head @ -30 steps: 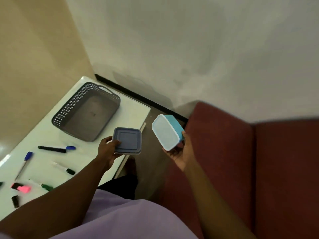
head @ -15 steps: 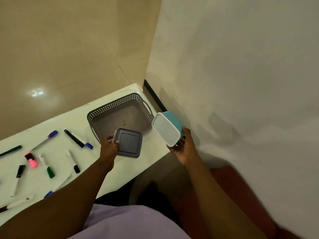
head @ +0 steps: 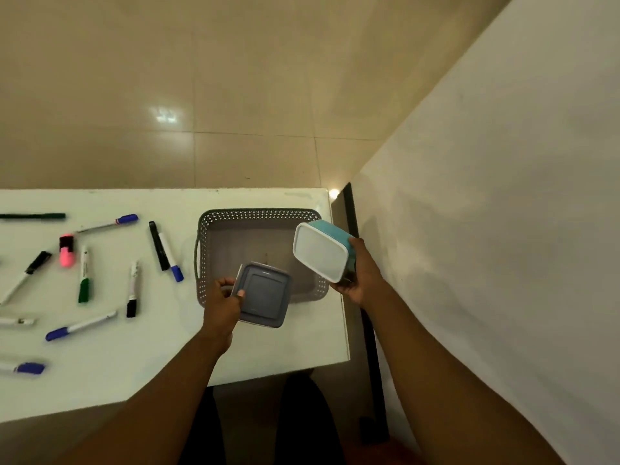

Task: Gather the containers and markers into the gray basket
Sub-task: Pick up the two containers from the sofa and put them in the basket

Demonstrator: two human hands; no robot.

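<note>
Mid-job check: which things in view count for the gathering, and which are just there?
For the job: gray basket; gray container, gripped by the left hand; blue container, gripped by the right hand; markers scattered left of the basket; pink highlighter among them.

Just there: white table; tiled floor; wall.

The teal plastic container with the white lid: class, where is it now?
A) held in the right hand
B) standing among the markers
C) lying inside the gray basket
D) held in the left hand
A: the right hand grips the teal plastic container with the white lid, tilted, over the gray perforated plastic basket.
</note>
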